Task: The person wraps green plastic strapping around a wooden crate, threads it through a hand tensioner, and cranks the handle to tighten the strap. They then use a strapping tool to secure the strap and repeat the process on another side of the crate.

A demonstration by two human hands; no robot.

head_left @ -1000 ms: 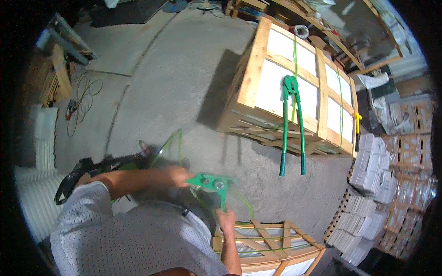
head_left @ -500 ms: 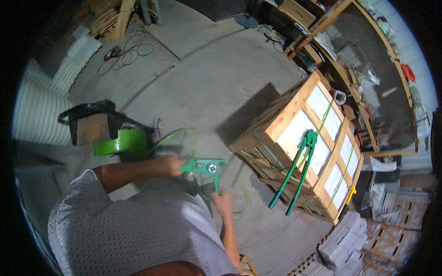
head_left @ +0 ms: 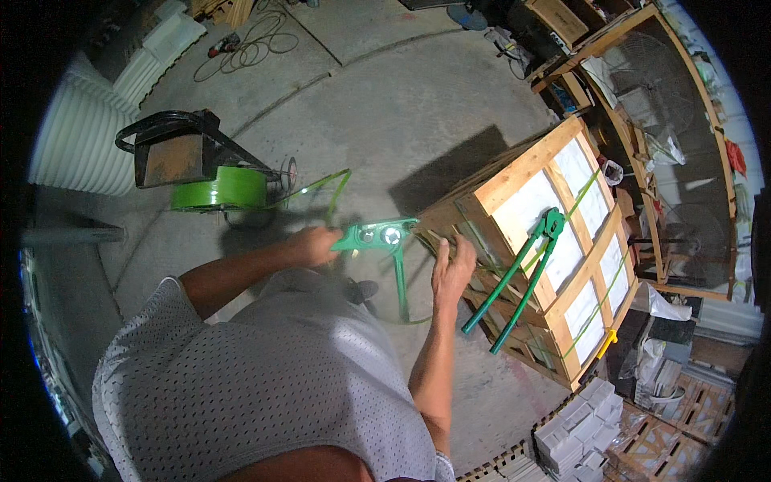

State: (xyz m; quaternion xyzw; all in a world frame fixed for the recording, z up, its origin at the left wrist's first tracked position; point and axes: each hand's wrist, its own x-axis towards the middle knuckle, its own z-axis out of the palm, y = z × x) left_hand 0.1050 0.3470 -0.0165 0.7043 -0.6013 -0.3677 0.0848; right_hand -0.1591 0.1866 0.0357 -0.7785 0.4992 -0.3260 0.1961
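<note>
Strapping tool: a green hand tensioner (head_left: 377, 236) with a long lever hanging down, held in the air just beside the near corner of the wooden crate (head_left: 514, 173), above the concrete floor (head_left: 385, 104).
Left hand: the left hand (head_left: 315, 243) is clamped around the left end of the tensioner's head.
Right hand: the right hand (head_left: 451, 269) lies against the crate's near edge with fingers stretched upward; whether it grips the strap there cannot be told.
Strap: a thin green plastic strap (head_left: 331, 186) runs from the tensioner back in a loop toward the coil; further green bands cross the top of the crate.
Crate: slatted pale timber around white panels, standing on the floor to the person's right.
Second tool: a green long-handled sealer (head_left: 524, 277) rests on the crate top, its jaws over one band and its handles sticking out past the near edge.
Dispenser: a black cart (head_left: 173, 149) carrying a green strap coil (head_left: 218, 189), well apart to the left on the floor.
Surroundings: stacked pale blocks (head_left: 580, 418) at lower right; wooden racks (head_left: 642, 88) behind the crate.
</note>
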